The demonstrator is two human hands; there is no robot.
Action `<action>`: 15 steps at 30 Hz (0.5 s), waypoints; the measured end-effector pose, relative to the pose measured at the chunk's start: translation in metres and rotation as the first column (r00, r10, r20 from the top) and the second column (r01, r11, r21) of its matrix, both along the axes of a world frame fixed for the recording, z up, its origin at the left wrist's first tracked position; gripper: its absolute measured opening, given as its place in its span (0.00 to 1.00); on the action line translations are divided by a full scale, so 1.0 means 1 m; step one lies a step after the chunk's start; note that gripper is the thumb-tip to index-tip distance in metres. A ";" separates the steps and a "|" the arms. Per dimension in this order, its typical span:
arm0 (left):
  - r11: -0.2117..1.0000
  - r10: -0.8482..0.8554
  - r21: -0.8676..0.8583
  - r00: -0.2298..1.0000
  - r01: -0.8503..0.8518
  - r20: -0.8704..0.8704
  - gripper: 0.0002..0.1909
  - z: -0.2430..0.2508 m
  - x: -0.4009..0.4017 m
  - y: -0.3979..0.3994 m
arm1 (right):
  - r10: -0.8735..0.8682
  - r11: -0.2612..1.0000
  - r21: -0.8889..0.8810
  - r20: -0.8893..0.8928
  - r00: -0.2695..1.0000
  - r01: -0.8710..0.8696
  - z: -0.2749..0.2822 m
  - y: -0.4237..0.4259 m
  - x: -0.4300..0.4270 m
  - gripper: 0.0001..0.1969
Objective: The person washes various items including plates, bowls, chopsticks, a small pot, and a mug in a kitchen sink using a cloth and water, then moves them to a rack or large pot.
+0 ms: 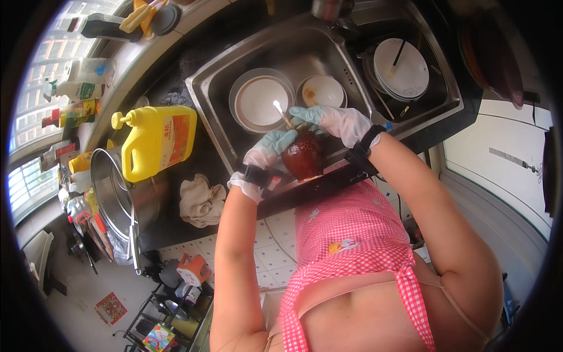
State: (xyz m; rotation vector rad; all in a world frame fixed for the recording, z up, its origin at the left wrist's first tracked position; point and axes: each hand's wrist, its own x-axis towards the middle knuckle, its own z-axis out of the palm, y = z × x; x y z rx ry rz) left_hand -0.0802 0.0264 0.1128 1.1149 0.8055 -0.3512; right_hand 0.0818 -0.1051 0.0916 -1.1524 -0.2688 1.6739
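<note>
A reddish-brown glazed jar (302, 155) stands or leans at the front rim of the left sink basin. My left hand (275, 145), in a pale green and clear glove, touches the jar's upper left side; whether it grips it is hard to see. At the jar's mouth, my right hand (310, 118), gloved alike, has its fingers bent around something small, partly hidden. A thin stick-like thing with a bright white tip (278, 108) rises beside these fingers. Behind, in the basin, sit a white bowl in a larger clear one (264, 101) and a stained white bowl (323, 91).
Stacked white plates (401, 68) with a brush-like utensil on top fill part of the right basin. On the black counter at left are a yellow detergent jug (160, 141), a crumpled beige cloth (202, 200) and a large steel pot (103, 193). Bottles line the windowsill.
</note>
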 end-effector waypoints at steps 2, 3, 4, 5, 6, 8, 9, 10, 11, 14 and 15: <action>0.991 -0.125 0.065 0.988 0.120 0.084 0.13 -0.008 0.011 0.003 | -0.047 0.998 -0.038 -0.093 0.995 0.044 -0.004 0.005 -0.001 0.16; 0.966 -0.240 0.139 0.956 0.218 0.168 0.14 -0.005 0.017 0.004 | -0.059 0.998 -0.040 -0.116 0.991 0.055 -0.004 0.008 -0.002 0.14; 0.957 -0.262 0.197 0.931 0.215 0.256 0.16 -0.015 0.017 0.003 | -0.069 0.997 -0.042 -0.139 0.988 0.064 -0.004 0.009 -0.002 0.12; 0.956 -0.264 0.198 0.931 0.217 0.253 0.16 -0.031 0.014 0.005 | -0.071 0.997 -0.040 -0.142 0.987 0.066 -0.008 0.008 -0.002 0.12; 0.973 -0.227 0.155 0.847 0.172 0.481 0.18 -0.050 0.009 0.009 | 0.093 0.993 0.056 0.155 0.983 -0.103 -0.015 0.007 -0.002 0.10; 0.779 0.191 -0.626 0.961 -0.024 0.201 0.24 -0.067 0.002 0.016 | 0.211 0.883 0.184 0.667 0.715 -0.433 -0.038 0.003 -0.002 0.07; 0.778 0.195 -0.627 0.961 -0.029 0.198 0.24 -0.067 0.001 0.014 | 0.214 0.881 0.185 0.665 0.716 -0.435 -0.038 0.005 -0.003 0.07; 0.718 0.278 -0.675 0.959 -0.170 0.055 0.26 -0.060 0.004 0.007 | 0.200 0.914 0.168 0.605 0.771 -0.369 -0.036 0.008 -0.001 0.07; 0.645 0.349 -0.698 0.932 -0.311 -0.093 0.28 -0.051 0.006 -0.001 | 0.180 0.942 0.146 0.542 0.821 -0.303 -0.033 0.011 -0.001 0.08; 0.682 0.388 -0.690 0.920 -0.243 0.059 0.31 0.018 0.025 -0.027 | 0.149 0.986 -0.116 0.310 0.939 -0.118 -0.047 0.024 0.010 0.11; 0.726 0.400 -0.639 0.912 -0.252 0.094 0.31 0.022 0.024 -0.028 | 0.164 0.984 -0.115 0.309 0.937 -0.134 -0.033 0.027 0.008 0.11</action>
